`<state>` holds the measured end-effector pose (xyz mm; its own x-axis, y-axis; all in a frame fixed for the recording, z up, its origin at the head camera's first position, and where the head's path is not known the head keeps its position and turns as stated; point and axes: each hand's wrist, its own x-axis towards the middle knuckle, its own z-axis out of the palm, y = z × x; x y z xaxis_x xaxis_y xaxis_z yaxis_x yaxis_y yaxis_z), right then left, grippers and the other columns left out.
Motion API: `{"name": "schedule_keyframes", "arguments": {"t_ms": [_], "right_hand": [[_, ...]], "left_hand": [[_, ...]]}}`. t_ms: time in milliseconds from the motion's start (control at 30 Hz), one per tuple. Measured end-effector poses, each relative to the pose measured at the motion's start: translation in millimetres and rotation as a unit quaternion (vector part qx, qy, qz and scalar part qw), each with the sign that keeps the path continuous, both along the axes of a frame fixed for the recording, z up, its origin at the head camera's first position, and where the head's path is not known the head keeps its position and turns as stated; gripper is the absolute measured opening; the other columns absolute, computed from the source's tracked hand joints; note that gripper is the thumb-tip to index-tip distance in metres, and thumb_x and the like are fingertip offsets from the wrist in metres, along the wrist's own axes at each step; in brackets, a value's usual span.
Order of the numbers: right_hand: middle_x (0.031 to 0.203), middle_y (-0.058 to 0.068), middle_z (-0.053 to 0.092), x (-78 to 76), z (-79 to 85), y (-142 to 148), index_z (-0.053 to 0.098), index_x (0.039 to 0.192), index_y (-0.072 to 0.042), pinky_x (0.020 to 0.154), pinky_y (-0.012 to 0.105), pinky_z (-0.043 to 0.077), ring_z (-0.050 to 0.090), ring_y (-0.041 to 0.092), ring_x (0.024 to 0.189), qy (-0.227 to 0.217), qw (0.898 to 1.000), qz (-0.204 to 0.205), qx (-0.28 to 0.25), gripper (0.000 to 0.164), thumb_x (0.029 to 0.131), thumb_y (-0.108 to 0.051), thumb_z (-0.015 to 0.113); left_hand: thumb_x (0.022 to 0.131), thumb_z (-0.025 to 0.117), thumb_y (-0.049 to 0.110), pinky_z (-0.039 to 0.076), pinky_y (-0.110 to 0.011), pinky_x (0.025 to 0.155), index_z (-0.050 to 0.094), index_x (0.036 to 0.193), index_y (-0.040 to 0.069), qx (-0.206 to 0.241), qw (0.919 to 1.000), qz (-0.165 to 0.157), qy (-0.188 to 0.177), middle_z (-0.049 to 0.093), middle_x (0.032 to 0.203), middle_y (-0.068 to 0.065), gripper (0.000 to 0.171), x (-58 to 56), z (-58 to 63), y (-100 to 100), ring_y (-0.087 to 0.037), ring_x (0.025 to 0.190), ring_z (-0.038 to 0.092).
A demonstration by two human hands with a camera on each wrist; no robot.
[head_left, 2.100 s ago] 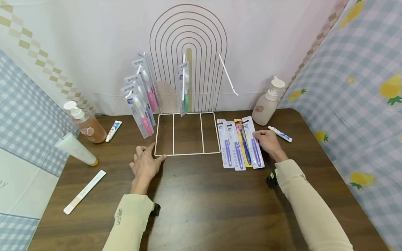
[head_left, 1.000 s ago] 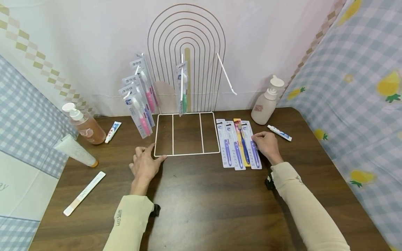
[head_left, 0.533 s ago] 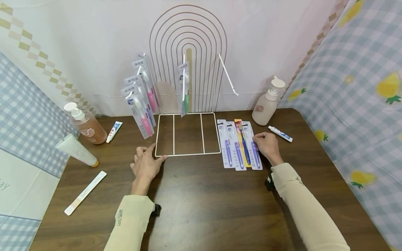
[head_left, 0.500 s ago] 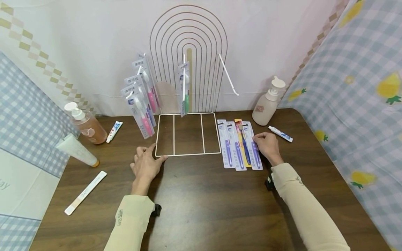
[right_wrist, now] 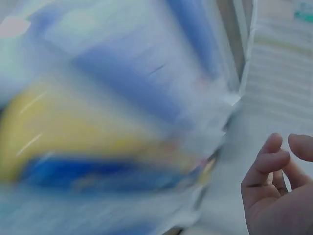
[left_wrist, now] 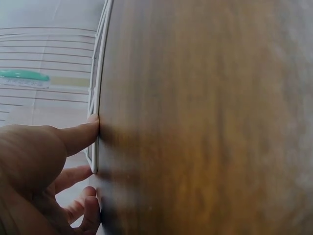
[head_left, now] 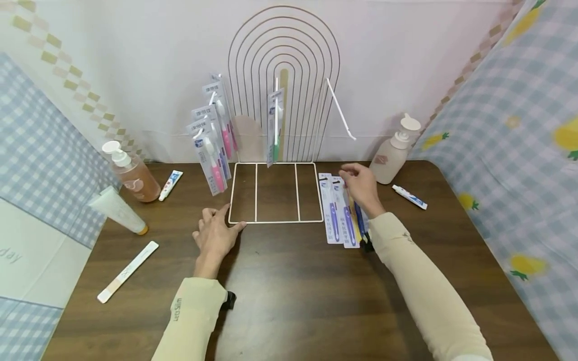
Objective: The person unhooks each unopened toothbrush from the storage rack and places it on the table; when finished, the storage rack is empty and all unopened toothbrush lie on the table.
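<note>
In the head view, my left hand [head_left: 217, 235] touches the front left corner of a white wire rack [head_left: 276, 221], thumb on the front bar and index finger on the side bar. The left wrist view shows that thumb [left_wrist: 80, 137] against the wire. My right hand [head_left: 359, 186] is over the tops of the toothbrush packs, fingers loosely bent; in the right wrist view a gap shows between thumb and fingertips. Two purple toothbrush packs [head_left: 332, 220] lie side by side. A yellow-backed pack with a blue toothbrush [head_left: 359, 219] is partly hidden by the right arm.
Pink and purple toothbrush packs [head_left: 210, 163] hang on the rack's left side, one green pack [head_left: 274, 133] at its middle. A bare hook [head_left: 340, 109] juts out at right. Pump bottles [head_left: 137, 180], a squeeze tube [head_left: 118, 210], small toothpaste tubes [head_left: 410, 197] and a white sachet [head_left: 128, 272] flank the rack.
My right hand has let go of the rightmost purple toothbrush pack and moved up and left over the packs. The head view has shifted slightly; the left hand stays at the rack corner.
</note>
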<state>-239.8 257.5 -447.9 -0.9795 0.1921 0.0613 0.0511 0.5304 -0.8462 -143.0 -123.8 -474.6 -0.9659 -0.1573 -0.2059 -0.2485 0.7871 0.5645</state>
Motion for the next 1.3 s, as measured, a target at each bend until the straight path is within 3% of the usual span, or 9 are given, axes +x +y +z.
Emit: {"name": "schedule_keyframes", "arguments": {"t_ms": [33,100,233,367,467,600,800,1033,1300], "right_hand": [[0.118,0.025,0.081,0.0,13.1,-15,0.075,0.143,0.004,0.067,0.016,0.050,0.074,0.021,0.084,-0.002,1.000,0.003,0.021,0.036,0.113,-0.017,0.070],[0.127,0.029,0.081,-7.9,24.3,-31,0.076,0.144,0.003,0.069,0.014,0.051,0.076,0.021,0.085,0.013,0.999,0.030,0.012,0.037,0.112,-0.016,0.071],[0.133,0.026,0.077,-22.6,46.3,-64,0.073,0.150,0.000,0.072,0.016,0.052,0.072,0.010,0.082,0.030,0.995,0.091,-0.013,0.041,0.112,-0.016,0.071],[0.132,0.021,0.073,-35.8,67.2,-96,0.069,0.156,-0.003,0.069,0.018,0.050,0.074,0.025,0.089,0.041,0.988,0.143,-0.043,0.045,0.112,-0.013,0.071],[0.133,0.021,0.072,-43.5,80.4,-115,0.067,0.158,-0.004,0.067,0.019,0.050,0.073,0.027,0.089,0.049,0.982,0.174,-0.050,0.047,0.112,-0.011,0.071],[0.134,0.020,0.069,-48.4,92.8,-130,0.067,0.157,-0.003,0.061,0.020,0.049,0.066,0.011,0.080,0.048,0.976,0.200,-0.077,0.047,0.110,-0.008,0.070],[0.125,0.015,0.068,-51.5,99.2,-141,0.073,0.140,0.005,0.056,0.019,0.043,0.057,0.008,0.069,0.050,0.972,0.203,-0.107,0.036,0.106,0.002,0.064],[0.105,0.006,0.065,-50.5,100.1,-143,0.071,0.111,0.009,0.057,0.020,0.045,0.063,0.014,0.075,0.061,0.970,0.193,-0.137,0.009,0.108,0.003,0.065],[0.102,0.005,0.067,-47.3,103.3,-137,0.072,0.116,0.011,0.060,0.023,0.052,0.066,0.010,0.076,0.072,0.972,0.177,-0.139,0.011,0.111,0.001,0.068]], "left_hand": [[0.108,0.077,0.047,0.040,-0.072,0.113,0.043,0.177,0.017,-0.002,1.0000,-0.002,0.000,0.040,0.165,-0.023,0.082,-0.2,0.2,0,-0.051,0.140,0.051],[0.108,0.078,0.046,0.040,-0.072,0.113,0.044,0.177,0.017,0.001,1.0000,-0.002,0.002,0.041,0.165,-0.023,0.082,-0.3,0.5,1,-0.051,0.139,0.051],[0.108,0.078,0.046,0.040,-0.072,0.112,0.045,0.176,0.016,0.000,1.0000,0.000,0.005,0.042,0.164,-0.024,0.081,0.2,0.3,1,-0.051,0.140,0.051],[0.109,0.077,0.046,0.039,-0.072,0.114,0.044,0.177,0.016,-0.002,1.0000,0.000,0.002,0.041,0.164,-0.024,0.081,0.7,0.2,0,-0.051,0.141,0.050],[0.109,0.077,0.046,0.039,-0.072,0.114,0.043,0.177,0.017,-0.003,1.0000,0.000,0.000,0.041,0.163,-0.023,0.081,0.9,-0.2,0,-0.050,0.140,0.050],[0.109,0.077,0.045,0.040,-0.071,0.113,0.045,0.177,0.017,-0.003,1.0000,0.001,0.004,0.043,0.162,-0.023,0.080,1.6,0.6,2,-0.049,0.139,0.051],[0.110,0.077,0.045,0.041,-0.072,0.111,0.046,0.176,0.016,-0.005,0.9999,0.001,0.009,0.044,0.160,-0.024,0.078,1.5,2.0,2,-0.050,0.139,0.051],[0.110,0.076,0.045,0.041,-0.072,0.111,0.046,0.176,0.016,-0.006,0.9999,0.001,0.009,0.044,0.160,-0.024,0.078,1.1,1.5,3,-0.050,0.138,0.052],[0.109,0.078,0.045,0.040,-0.071,0.112,0.046,0.176,0.016,-0.002,0.9999,0.005,0.010,0.043,0.161,-0.024,0.080,1.6,0.2,2,-0.050,0.139,0.051]]}}
